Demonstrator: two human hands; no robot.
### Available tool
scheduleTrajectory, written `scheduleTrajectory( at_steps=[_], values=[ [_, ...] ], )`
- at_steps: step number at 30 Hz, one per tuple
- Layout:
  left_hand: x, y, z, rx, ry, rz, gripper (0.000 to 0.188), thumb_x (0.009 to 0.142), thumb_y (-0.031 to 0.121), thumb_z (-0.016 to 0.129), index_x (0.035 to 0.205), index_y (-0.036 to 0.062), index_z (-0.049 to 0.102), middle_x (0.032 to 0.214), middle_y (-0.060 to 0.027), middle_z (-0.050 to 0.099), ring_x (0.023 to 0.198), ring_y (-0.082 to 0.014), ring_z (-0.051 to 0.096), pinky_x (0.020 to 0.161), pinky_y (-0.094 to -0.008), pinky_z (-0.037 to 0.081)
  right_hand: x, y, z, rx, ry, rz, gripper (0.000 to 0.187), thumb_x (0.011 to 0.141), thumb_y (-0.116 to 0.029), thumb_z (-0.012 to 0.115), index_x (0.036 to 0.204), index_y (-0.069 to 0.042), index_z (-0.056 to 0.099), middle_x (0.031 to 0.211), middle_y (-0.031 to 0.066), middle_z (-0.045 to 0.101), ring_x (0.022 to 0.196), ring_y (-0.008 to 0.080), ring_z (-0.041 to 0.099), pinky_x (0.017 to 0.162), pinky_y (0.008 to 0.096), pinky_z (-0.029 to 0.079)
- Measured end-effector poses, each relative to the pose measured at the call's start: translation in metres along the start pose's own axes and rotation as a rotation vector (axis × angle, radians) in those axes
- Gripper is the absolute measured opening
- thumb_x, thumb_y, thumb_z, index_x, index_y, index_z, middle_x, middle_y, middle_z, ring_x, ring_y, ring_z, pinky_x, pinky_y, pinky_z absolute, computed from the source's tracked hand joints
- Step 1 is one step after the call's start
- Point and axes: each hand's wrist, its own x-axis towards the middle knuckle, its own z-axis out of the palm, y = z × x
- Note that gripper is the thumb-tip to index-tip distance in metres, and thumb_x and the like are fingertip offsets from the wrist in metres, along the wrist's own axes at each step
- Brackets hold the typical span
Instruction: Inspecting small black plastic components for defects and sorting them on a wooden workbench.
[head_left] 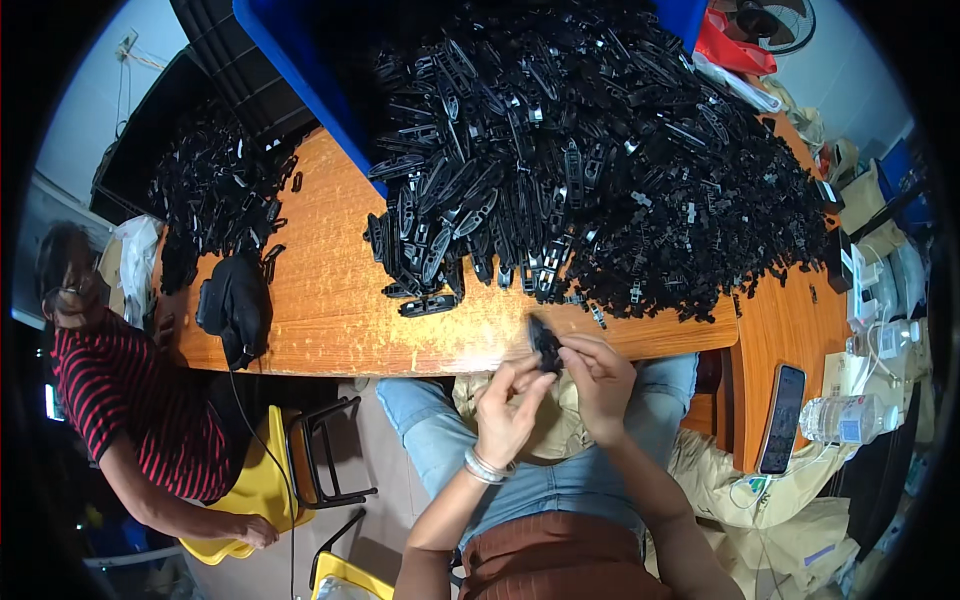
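Observation:
Just off the table's front edge, over my lap, I hold a small dark plastic part [544, 343] between both hands; its upper end is blurred. My left hand [508, 412], with a bracelet at the wrist, pinches it from below and the left. From the right, the thumb and fingers of my right hand [600, 388] close on it. Beyond them lies a big heap of long black plastic pieces [455, 215], spilling from a blue bin [330, 110]. To its right spreads a heap of small black clips [700, 235], some with shiny metal bits.
The wooden table [320, 270] runs across in front of me. On the left are more black parts [215, 175], a black cloth-like object [238, 310] and a seated person in a striped shirt [140, 400]. A phone [782, 420] and a plastic bottle [848, 418] are at right.

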Motion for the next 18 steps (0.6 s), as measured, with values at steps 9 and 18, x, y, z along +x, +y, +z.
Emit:
scheduleTrajectory(
  at_steps=[9,18],
  values=[
    [0.004,0.007,-0.019,-0.593,-0.244,-0.309,0.035,0.085,-0.01,0.057,0.118,-0.0048,0.044,0.096,-0.015,0.063,0.085,-0.0217,0.067,0.074,-0.0274,0.058,-0.002,-0.029,-0.017,-0.252,-0.25,-0.239,0.013,0.076,0.005,0.065,0.088,0.0,0.067,0.088,0.0098,0.066,0.082,0.0209,0.063,0.073,0.0293,0.048],
    [0.006,0.019,-0.027,-0.47,-0.291,-0.424,0.022,0.085,-0.007,0.059,0.107,-0.0073,0.054,0.092,-0.0149,0.065,0.084,-0.022,0.068,0.069,-0.0256,0.058,0.0,-0.032,-0.019,-0.392,-0.336,-0.497,0.02,0.071,0.006,0.066,0.089,-0.002,0.064,0.086,0.0083,0.061,0.079,0.0246,0.058,0.068,0.0339,0.047]
  ],
)
